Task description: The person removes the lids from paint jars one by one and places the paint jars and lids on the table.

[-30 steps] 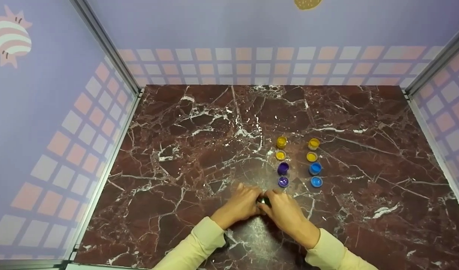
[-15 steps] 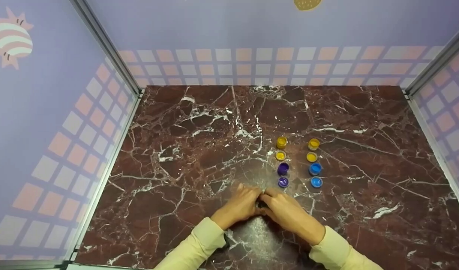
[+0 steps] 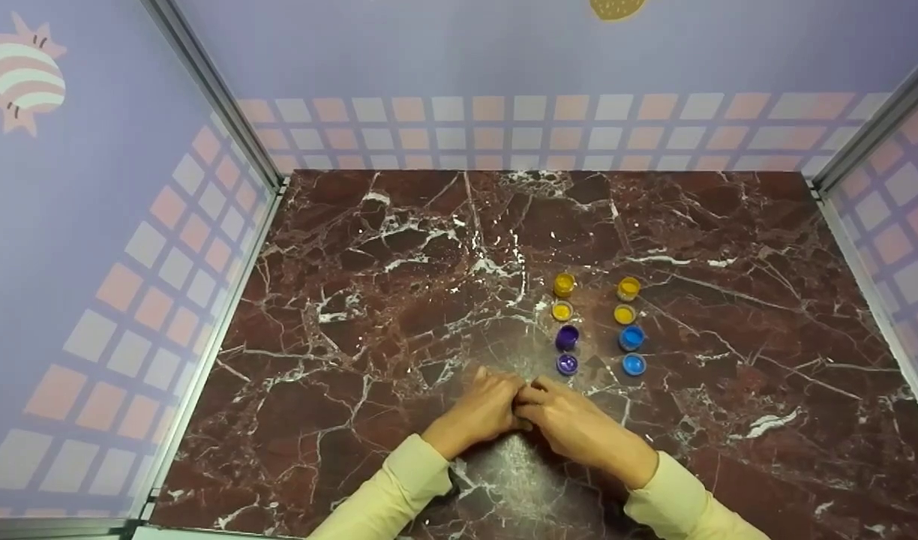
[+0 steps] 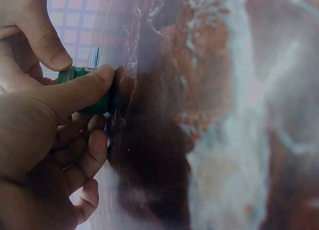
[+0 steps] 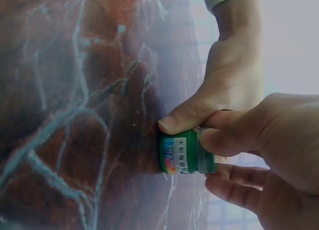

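Observation:
A small green paint jar (image 5: 175, 155) with a printed label stands on the table between both hands; in the head view the hands hide it. The left hand (image 3: 483, 409) grips the jar's body low down, its thumb along the side in the left wrist view. From the other side, the right hand (image 3: 579, 425) pinches the jar's lid (image 5: 205, 159) with thumb and fingers, clearest in the right wrist view. The lid sits on the jar.
Beyond the hands stand open paint jars: two yellow ones (image 3: 564, 285), a purple one (image 3: 568, 337) and a blue one (image 3: 631, 337). Their lids, such as the purple lid (image 3: 567, 365) and blue lid (image 3: 634, 365), lie nearer. Patterned walls (image 3: 459, 60) edge the marbled table (image 3: 339, 247).
The right hand has turned, its fingers now over the jar, and its wrist has shifted slightly right. The jar, partly visible earlier, is now covered in the head view. The left hand stays put.

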`<state>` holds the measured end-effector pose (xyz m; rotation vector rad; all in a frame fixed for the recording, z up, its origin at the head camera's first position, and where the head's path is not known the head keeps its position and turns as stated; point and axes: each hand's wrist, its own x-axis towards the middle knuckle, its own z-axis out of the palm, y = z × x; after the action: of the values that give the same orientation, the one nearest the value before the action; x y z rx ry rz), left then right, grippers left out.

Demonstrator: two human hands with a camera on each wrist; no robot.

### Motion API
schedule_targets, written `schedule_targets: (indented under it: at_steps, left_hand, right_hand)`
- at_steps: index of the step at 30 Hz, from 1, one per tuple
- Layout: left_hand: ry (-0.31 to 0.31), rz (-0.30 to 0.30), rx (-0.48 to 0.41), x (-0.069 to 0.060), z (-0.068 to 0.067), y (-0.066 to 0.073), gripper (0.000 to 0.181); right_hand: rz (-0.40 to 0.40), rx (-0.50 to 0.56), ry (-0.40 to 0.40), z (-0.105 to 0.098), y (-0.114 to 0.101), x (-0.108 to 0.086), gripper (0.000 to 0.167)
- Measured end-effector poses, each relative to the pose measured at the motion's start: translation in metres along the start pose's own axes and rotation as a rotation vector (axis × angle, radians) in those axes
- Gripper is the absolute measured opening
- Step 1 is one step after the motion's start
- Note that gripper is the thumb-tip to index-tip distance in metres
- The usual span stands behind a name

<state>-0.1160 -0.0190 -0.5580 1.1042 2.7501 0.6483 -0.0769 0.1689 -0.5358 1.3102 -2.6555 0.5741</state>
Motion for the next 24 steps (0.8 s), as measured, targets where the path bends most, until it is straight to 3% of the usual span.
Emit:
schedule_targets:
  at_steps: [4, 7, 14, 18, 24]
  left_hand:
    - [-0.005, 0.004, 0.006, 0.0, 0.0, -0.001, 0.034]
    - [-0.012, 0.006, 0.011, 0.0, 0.0, -0.001, 0.035]
    - [-0.007, 0.017, 0.008, 0.0, 0.0, -0.001, 0.044]
    - [-0.003, 0.016, 0.014, -0.001, 0.001, -0.001, 0.039]
    - [0.01, 0.009, -0.009, -0.001, 0.003, -0.001, 0.033]
  right_hand:
    - [-0.009, 0.083, 0.063, 0.001, 0.003, -0.001, 0.027]
    - [0.049, 0.149, 0.141, 0.001, 0.004, -0.002, 0.025]
    - [0.445, 0.193, 0.352, 0.001, -0.001, 0.002, 0.015]
    - [0.537, 0.131, 0.336, 0.005, -0.006, 0.003, 0.016]
    - [0.539, 0.025, 0.254, 0.01, -0.016, 0.004, 0.031]
